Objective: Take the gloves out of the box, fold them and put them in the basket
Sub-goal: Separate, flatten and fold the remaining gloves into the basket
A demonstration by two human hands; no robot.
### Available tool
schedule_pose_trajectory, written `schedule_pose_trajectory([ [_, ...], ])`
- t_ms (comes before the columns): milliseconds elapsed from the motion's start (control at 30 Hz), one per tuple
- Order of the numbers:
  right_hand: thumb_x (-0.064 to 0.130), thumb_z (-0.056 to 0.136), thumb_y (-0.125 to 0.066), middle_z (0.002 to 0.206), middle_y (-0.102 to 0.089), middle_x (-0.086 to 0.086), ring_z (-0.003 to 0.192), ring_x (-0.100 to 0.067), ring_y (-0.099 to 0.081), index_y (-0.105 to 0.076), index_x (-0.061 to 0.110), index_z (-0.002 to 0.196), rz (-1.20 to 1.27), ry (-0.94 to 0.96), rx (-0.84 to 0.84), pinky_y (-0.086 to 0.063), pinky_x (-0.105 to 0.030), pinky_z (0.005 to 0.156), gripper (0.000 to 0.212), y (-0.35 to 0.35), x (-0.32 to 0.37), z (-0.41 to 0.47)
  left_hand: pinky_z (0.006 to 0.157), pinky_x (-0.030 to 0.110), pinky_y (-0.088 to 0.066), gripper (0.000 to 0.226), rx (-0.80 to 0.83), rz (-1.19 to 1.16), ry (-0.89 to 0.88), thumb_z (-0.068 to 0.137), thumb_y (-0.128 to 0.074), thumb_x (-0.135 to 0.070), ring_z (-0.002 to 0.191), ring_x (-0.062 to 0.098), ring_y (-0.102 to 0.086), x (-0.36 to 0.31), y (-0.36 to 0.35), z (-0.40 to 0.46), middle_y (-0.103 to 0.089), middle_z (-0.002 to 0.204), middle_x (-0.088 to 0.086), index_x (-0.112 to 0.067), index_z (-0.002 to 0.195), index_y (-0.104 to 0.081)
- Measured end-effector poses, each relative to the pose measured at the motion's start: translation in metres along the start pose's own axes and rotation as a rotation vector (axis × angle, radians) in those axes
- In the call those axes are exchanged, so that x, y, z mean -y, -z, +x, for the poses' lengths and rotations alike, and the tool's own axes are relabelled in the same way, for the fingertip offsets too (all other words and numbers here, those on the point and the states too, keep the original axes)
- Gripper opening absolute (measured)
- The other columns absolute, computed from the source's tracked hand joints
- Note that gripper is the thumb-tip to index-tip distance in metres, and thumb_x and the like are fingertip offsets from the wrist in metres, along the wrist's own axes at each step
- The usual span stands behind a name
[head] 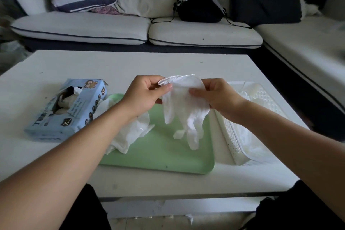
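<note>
A white glove (183,107) hangs fingers-down above the green tray (164,153). My left hand (144,95) pinches its cuff at the upper left, and my right hand (219,95) pinches the cuff's right side. The blue glove box (74,112) lies on the table to the left, its top torn open with gloves showing inside. A loose heap of white gloves (130,132) rests on the tray's left part, partly under my left forearm. The white perforated basket (231,140) stands right of the tray with white gloves in it, partly hidden by my right forearm.
Everything sits on a white low table (130,63). Behind it runs a white sofa (203,33) with cushions and a black backpack (199,3). My dark-clothed knees are below the table's front edge.
</note>
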State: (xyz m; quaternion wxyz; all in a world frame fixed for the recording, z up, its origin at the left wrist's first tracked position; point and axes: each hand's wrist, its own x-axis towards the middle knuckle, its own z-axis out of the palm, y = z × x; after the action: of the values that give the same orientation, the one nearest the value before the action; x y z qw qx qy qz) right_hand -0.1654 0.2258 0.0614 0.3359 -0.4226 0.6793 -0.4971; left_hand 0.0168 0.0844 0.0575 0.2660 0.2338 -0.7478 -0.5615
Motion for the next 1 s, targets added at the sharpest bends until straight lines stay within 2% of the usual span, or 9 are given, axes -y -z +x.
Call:
schedule_pose_trajectory([
  [67, 0.019, 0.093, -0.068, 0.084, -0.07, -0.021, 0.07, -0.02, -0.059, -0.071, -0.003, 0.093, -0.179, 0.086, -0.027, -0.048, -0.038, 0.066, 0.022, -0.004, 0.0, -0.001, 0.077, 0.035, -0.061, 0.011, -0.015, 0.059, -0.062, 0.097, -0.067, -0.01, 0.078, 0.015, -0.068, 0.002, -0.002, 0.001, -0.074, 0.083, 0.01, -0.01, 0.092, -0.076],
  [133, 0.015, 0.093, -0.069, 0.087, -0.072, -0.023, 0.07, -0.022, -0.063, -0.073, 0.0, 0.092, -0.207, 0.076, -0.006, -0.051, -0.041, 0.068, 0.015, -0.007, -0.001, -0.003, 0.068, 0.033, -0.06, 0.012, 0.002, 0.105, -0.026, 0.097, -0.068, -0.012, 0.068, 0.012, -0.064, 0.003, -0.004, 0.0, -0.068, 0.073, 0.008, -0.005, 0.089, -0.074],
  [300, 0.009, 0.095, -0.062, 0.106, -0.071, -0.017, 0.096, -0.03, -0.068, -0.068, -0.003, 0.113, 0.113, -0.323, 0.435, -0.056, -0.04, 0.089, 0.022, -0.011, -0.001, -0.011, 0.043, 0.018, -0.041, 0.021, 0.341, 0.118, 0.33, 0.097, -0.067, -0.017, 0.051, 0.009, -0.05, -0.007, -0.007, -0.01, -0.058, 0.066, 0.001, 0.004, 0.097, -0.069],
  [467, 0.007, 0.095, -0.062, 0.111, -0.072, -0.013, 0.098, -0.025, -0.07, -0.071, 0.003, 0.115, 0.209, -0.364, 0.472, -0.058, -0.036, 0.089, 0.022, -0.012, -0.003, -0.007, 0.047, 0.018, -0.044, 0.021, 0.393, 0.123, 0.452, 0.097, -0.068, -0.019, 0.057, 0.009, -0.057, -0.01, 0.004, -0.005, -0.068, 0.074, -0.002, -0.002, 0.107, -0.073],
  [600, 0.004, 0.091, -0.067, 0.097, -0.072, -0.013, 0.086, -0.027, -0.067, -0.072, 0.001, 0.107, 0.104, -0.218, 0.186, -0.056, -0.042, 0.083, 0.017, -0.02, -0.011, 0.003, 0.056, 0.021, -0.053, 0.022, 0.124, 0.147, 0.269, 0.095, -0.071, -0.019, 0.064, 0.012, -0.052, 0.006, 0.0, 0.003, -0.052, 0.071, 0.004, 0.002, 0.09, -0.069],
  [700, 0.003, 0.09, -0.069, 0.101, -0.075, -0.016, 0.09, -0.031, -0.07, -0.074, -0.001, 0.105, 0.115, 0.019, -0.042, -0.057, -0.05, 0.09, 0.016, -0.014, -0.003, 0.009, 0.067, 0.027, -0.06, 0.007, -0.144, 0.046, -0.046, 0.094, -0.071, -0.012, 0.074, 0.017, -0.06, 0.006, 0.001, 0.011, -0.063, 0.079, 0.01, -0.008, 0.091, -0.075],
  [767, 0.001, 0.09, -0.069, 0.098, -0.078, -0.008, 0.09, -0.023, -0.073, -0.076, 0.002, 0.103, 0.066, 0.2, -0.112, -0.059, -0.039, 0.086, 0.014, -0.009, 0.007, 0.008, 0.076, 0.026, -0.059, 0.01, -0.2, 0.102, -0.247, 0.092, -0.074, -0.012, 0.076, 0.011, -0.067, 0.0, 0.004, 0.012, -0.075, 0.082, -0.004, -0.021, 0.093, -0.078],
  [867, 0.002, 0.088, -0.072, 0.072, -0.071, 0.013, 0.063, 0.001, -0.06, -0.076, 0.01, 0.091, -0.11, 0.342, -0.117, -0.047, -0.017, 0.063, 0.009, -0.007, 0.006, 0.002, 0.068, 0.02, -0.051, 0.016, -0.13, 0.235, -0.356, 0.089, -0.078, -0.014, 0.071, 0.001, -0.064, -0.001, 0.006, 0.004, -0.077, 0.083, -0.012, -0.026, 0.099, -0.079],
  [1000, 0.014, 0.082, -0.078, 0.064, -0.062, 0.006, 0.052, -0.002, -0.048, -0.073, 0.018, 0.084, -0.584, 0.226, 0.066, -0.04, -0.022, 0.054, 0.007, -0.011, -0.017, -0.001, 0.065, 0.025, -0.05, 0.005, 0.172, 0.561, -0.232, 0.088, -0.078, -0.019, 0.063, -0.003, -0.057, 0.025, 0.001, -0.009, -0.076, 0.079, -0.002, -0.019, 0.092, -0.082],
])
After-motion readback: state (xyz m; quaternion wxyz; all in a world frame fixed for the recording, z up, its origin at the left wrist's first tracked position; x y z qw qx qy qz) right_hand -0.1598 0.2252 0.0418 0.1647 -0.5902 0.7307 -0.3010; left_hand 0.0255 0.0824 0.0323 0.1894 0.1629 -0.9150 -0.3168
